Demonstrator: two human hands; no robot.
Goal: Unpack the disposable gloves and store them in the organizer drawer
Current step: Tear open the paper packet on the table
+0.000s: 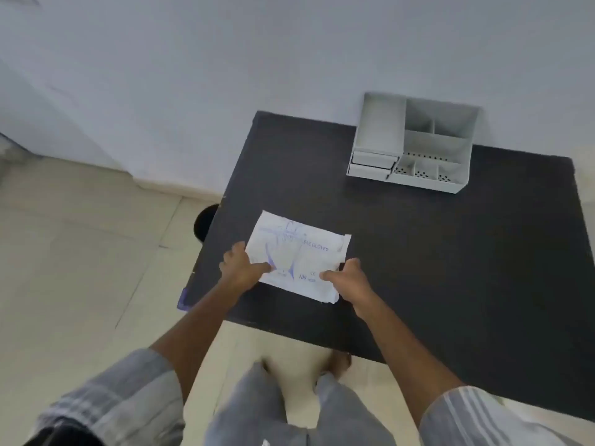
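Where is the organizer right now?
In the head view the organizer stands at the table's far right, against the wall, well beyond the glove pack that both hands hold near the front left.

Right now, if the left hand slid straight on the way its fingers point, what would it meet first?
The left hand already presses the glove packet; going straight on, it crosses the packet toward the right hand. Depth is unclear.
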